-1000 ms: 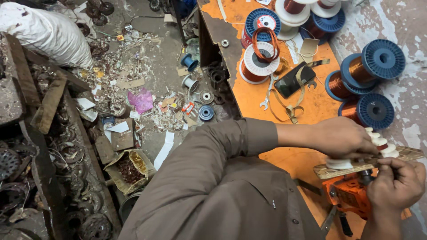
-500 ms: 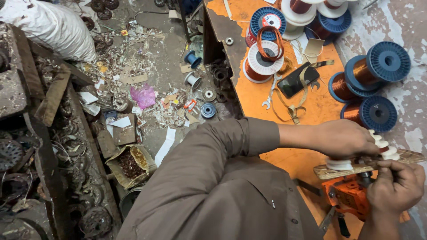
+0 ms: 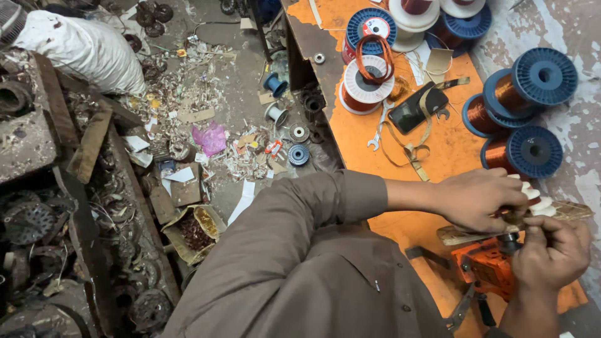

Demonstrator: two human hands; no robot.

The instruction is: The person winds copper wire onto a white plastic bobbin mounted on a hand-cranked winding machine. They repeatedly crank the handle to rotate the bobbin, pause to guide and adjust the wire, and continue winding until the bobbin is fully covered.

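Scuffed orange bench (image 3: 451, 150), hands (image 3: 513, 231) on wooden form (image 3: 501, 225)

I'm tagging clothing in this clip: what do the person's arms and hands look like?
The left arm wears a long brown fabric sleeve with a buttoned-style cuff ending above the wrist. Left hand and right hand are bare: no gloves, rings or watch visible.

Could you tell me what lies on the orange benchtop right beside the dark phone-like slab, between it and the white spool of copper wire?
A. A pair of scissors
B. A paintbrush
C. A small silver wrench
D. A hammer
C, since a small silver wrench with open ends lies on the orange benchtop, between the dark flat slab and the white spool wound with copper wire.
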